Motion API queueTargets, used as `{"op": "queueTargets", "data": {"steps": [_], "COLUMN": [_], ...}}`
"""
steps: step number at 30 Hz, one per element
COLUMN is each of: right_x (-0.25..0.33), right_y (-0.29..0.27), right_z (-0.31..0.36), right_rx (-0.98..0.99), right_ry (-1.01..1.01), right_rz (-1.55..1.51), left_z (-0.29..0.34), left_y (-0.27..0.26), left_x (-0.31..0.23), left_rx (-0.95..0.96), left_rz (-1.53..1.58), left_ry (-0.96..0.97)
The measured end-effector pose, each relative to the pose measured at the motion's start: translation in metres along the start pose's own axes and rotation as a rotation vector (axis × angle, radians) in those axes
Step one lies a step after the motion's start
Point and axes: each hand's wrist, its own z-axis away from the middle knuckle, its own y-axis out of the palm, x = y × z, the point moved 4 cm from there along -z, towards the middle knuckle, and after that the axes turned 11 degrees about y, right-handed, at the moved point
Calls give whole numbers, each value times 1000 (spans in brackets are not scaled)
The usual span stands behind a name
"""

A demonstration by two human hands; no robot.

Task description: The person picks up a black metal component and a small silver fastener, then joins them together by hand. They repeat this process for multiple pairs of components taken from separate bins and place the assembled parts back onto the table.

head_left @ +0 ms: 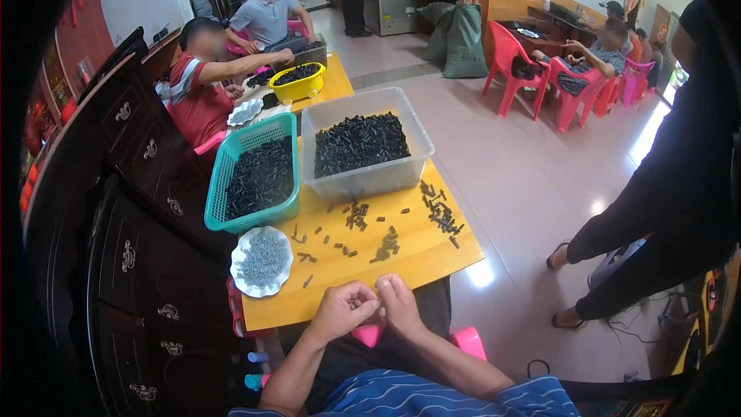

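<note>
My left hand [347, 310] and my right hand [399, 306] meet just off the near edge of the yellow table [332, 289]. Both have their fingers pinched together, and whatever lies between them is too small or hidden to make out. Beyond them, short black tube-shaped pieces [387, 246] lie loose on the tabletop, with a denser cluster [440, 212] by the right edge. A scalloped white plate [238, 272] to the left holds many small grey metal pieces [263, 261]. Behind stand a teal basket [214, 199] and a clear plastic bin [370, 179], both filled with black pieces.
Two people [202, 69] sit at the table's far end by a yellow tub [297, 91] of black pieces. Dark drawers [147, 262] line the left. Someone in dark clothes [656, 208] stands close on the right. Pink chairs [513, 69] and green sacks [465, 42] stand farther back.
</note>
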Motion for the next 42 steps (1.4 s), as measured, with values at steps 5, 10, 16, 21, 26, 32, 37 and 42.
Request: {"op": "queueTargets", "data": {"steps": [5, 10, 16, 21, 26, 32, 37, 42], "right_x": [1, -3, 7, -15, -5, -4, -10, -9], "right_y": [0, -2, 0, -5, -1, 2, -1, 1], "right_z": [0, 1, 13, -5, -6, -6, -1, -2], "right_rx": [-35, -108, -149, -82, 22, 42, 61, 39], "right_ry": [-48, -163, -291, -191, -40, 80, 67, 51], "right_rz": [61, 192, 359, 195, 15, -114, -86, -110], "left_z": [-1, -1, 3, 4, 0, -3, 4, 4], "left_y": [2, 2, -2, 0, -5, -4, 3, 8], "left_x": [-14, -26, 0, 12, 13, 13, 9, -4], "left_rx": [-27, 20, 60, 15, -60, -80, -77, -50], "left_rz": [-129, -365, -116, 145, 137, 142, 127, 120], "left_ry": [37, 95, -68, -167, -107, -82, -92, -71]}}
